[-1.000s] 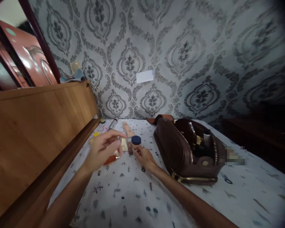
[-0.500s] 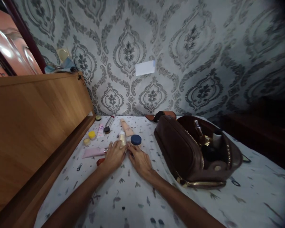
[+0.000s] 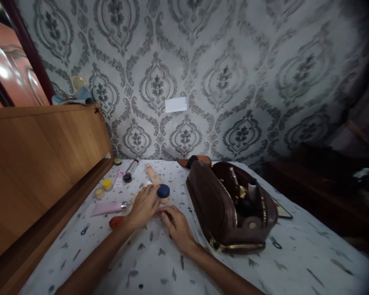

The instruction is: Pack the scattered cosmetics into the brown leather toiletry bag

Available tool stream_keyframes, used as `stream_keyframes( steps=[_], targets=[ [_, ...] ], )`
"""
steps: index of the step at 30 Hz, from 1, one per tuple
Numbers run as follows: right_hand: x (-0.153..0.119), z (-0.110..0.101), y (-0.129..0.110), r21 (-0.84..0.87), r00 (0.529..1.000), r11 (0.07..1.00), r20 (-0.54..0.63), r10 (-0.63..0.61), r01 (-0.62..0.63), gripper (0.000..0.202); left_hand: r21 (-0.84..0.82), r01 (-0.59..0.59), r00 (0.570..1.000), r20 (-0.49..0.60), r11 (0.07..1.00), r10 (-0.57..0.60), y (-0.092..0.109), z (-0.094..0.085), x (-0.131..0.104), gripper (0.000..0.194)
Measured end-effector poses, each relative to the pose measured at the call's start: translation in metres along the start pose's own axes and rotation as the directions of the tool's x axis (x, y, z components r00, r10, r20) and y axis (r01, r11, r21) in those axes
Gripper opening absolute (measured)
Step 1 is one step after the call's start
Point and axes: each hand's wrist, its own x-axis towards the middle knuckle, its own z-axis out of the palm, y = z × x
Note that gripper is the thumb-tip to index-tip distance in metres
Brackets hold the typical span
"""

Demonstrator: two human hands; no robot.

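Observation:
My left hand (image 3: pixel 144 206) reaches low over the patterned sheet, fingers stretched out and their tips beside a jar with a dark blue lid (image 3: pixel 163 191). My right hand (image 3: pixel 177 227) is just in front of that jar, fingers curled and pinched near the left thumb. A small pale thing seems to lie between the hands, too hidden to name. Behind the left fingers a pale bottle is mostly covered. Left of that hand lie a pink tube (image 3: pixel 108 208) with a silver cap and a red-orange item (image 3: pixel 116 222). Beyond is a beige tube (image 3: pixel 153 174).
A brown toiletry bag (image 3: pixel 217 205) stands open at right, with cosmetics inside. Toward the left are a yellow-lidded jar (image 3: pixel 107 184), a small pale-yellow jar (image 3: pixel 99 193), a small tube (image 3: pixel 119 178) and a clear cylinder (image 3: pixel 131 170). A wooden panel (image 3: pixel 49 164) borders the left side.
The view has turned right, so everything appears shifted left. My left fingers now reach beside the blue-lidded jar and cover more of the pale bottle. My right hand sits slightly nearer me.

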Motion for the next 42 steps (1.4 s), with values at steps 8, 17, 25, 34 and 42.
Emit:
stream_keyframes(
  steps=[8, 17, 25, 34, 42],
  targets=[
    [-0.02, -0.014, 0.019, 0.505, 0.936, 0.822, -0.075, 0.345, -0.262, 0.033, -0.143, 0.115, 0.992, 0.058, 0.983, -0.108, 0.008, 0.033, 0.025, 0.046],
    [-0.015, -0.013, 0.019, 0.658, 0.89, 0.691, -0.068, 0.45, -0.299, 0.041, -0.192, 0.108, 0.989, -0.078, 0.975, -0.125, -0.008, 0.018, -0.006, 0.045],
    [-0.014, -0.015, 0.013, 0.67, 0.904, 0.693, -0.075, 0.421, -0.268, 0.042, -0.422, 0.081, 0.978, -0.139, 0.903, -0.153, 0.032, 0.011, -0.048, 0.023],
    [-0.014, -0.015, 0.01, 0.669, 0.922, 0.697, -0.046, 0.384, -0.257, 0.038, -0.624, 0.212, 0.971, 0.046, 0.752, -0.235, 0.036, 0.017, -0.059, 0.018],
    [-0.014, -0.013, 0.009, 0.684, 0.941, 0.691, -0.021, 0.336, -0.232, 0.037, -0.671, 0.232, 0.956, 0.025, 0.704, -0.292, 0.036, 0.013, -0.059, 0.022]
  ],
)
